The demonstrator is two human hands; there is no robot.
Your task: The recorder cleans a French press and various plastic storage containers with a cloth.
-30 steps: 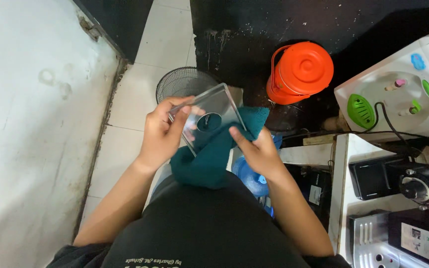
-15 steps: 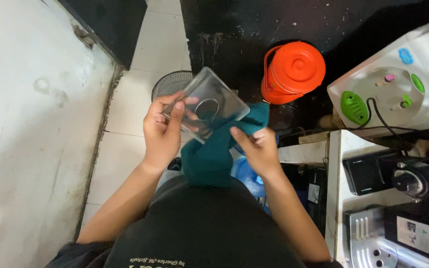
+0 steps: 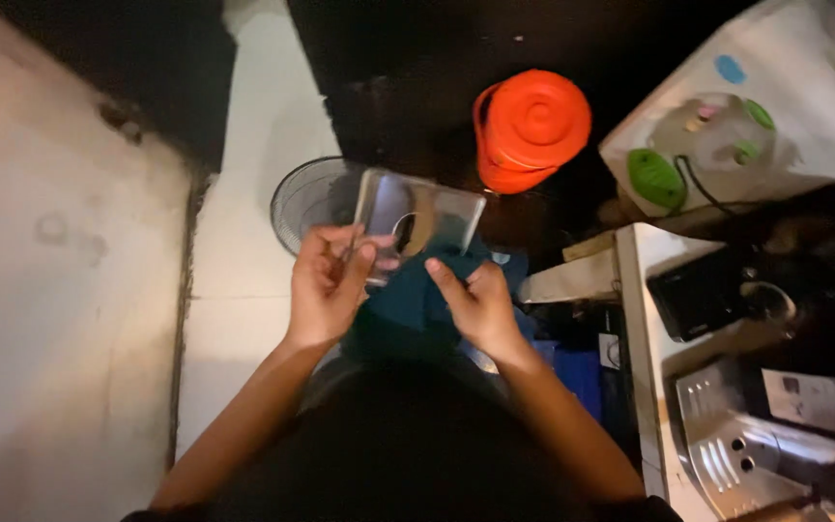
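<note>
Two bare hands meet in the middle of the head view, and between them is one clear, square-cornered container [image 3: 417, 222], see-through plastic or glass, tilted with its far edge raised; nothing shows inside it beyond a dark round mark seen through its wall. The left hand [image 3: 326, 285] is closed on the container's near left edge, thumb on the upper face and fingers curled beneath. The right hand [image 3: 475, 304] lies on one dark teal cloth [image 3: 408, 304] bunched just under the container, its fingers bent and pressing into the fabric; whether it grips the cloth or only rests on it cannot be told. Both forearms run up from the bottom of the view and converge over the person's dark lap. Beyond the hands, one round black wire-mesh basket [image 3: 306, 198] stands on the pale tiled floor [image 3: 263, 116], partly hidden by the container; what it holds is too dark to make out. One orange jug [image 3: 532, 126] with a round lid on it stands on the dark ground further off. To the right, a white appliance [image 3: 727, 135] with green and blue buttons sits above a white desk [image 3: 635, 319] carrying dark devices.
</note>
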